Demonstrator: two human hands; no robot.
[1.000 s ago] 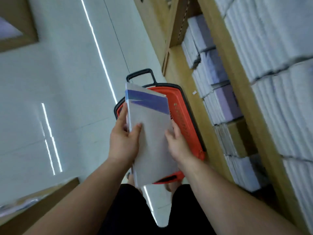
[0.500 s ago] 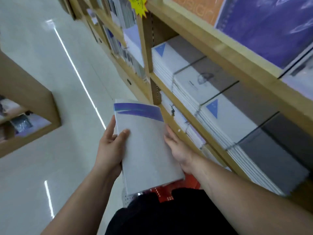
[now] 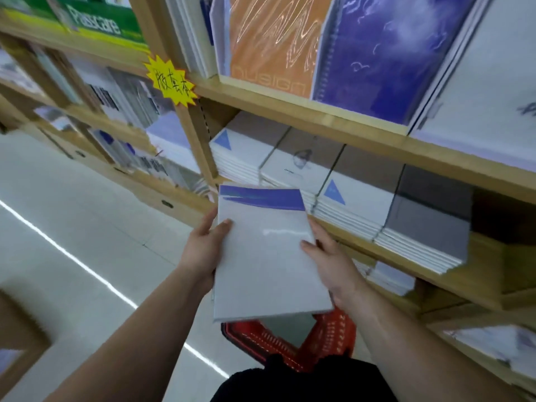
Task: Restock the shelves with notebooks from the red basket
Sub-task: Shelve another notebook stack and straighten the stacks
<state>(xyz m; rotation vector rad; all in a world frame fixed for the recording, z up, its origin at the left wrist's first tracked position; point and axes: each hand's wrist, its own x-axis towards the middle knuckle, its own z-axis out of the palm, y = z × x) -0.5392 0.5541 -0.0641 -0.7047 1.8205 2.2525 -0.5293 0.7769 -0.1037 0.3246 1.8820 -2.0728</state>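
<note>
I hold a small stack of grey notebooks (image 3: 266, 256) with a purple band along the top edge, flat in front of me at waist height. My left hand (image 3: 203, 250) grips its left edge, thumb on the cover. My right hand (image 3: 330, 262) grips the right edge. The red basket (image 3: 327, 340) stands on the floor directly below the stack, mostly hidden by it. The wooden shelf (image 3: 377, 248) just beyond the stack carries piles of white and grey notebooks (image 3: 351, 204).
An upper shelf holds upright orange (image 3: 272, 44) and purple (image 3: 383, 56) spiral notebooks. A yellow starburst price tag (image 3: 169, 81) hangs on the shelf post. More shelving runs to the left along the aisle. A wooden display corner (image 3: 17, 338) juts in at lower left.
My view has swung up from the basket to the shelves. Both hands have lifted the notebook stack out of the basket and up toward the middle shelf.
</note>
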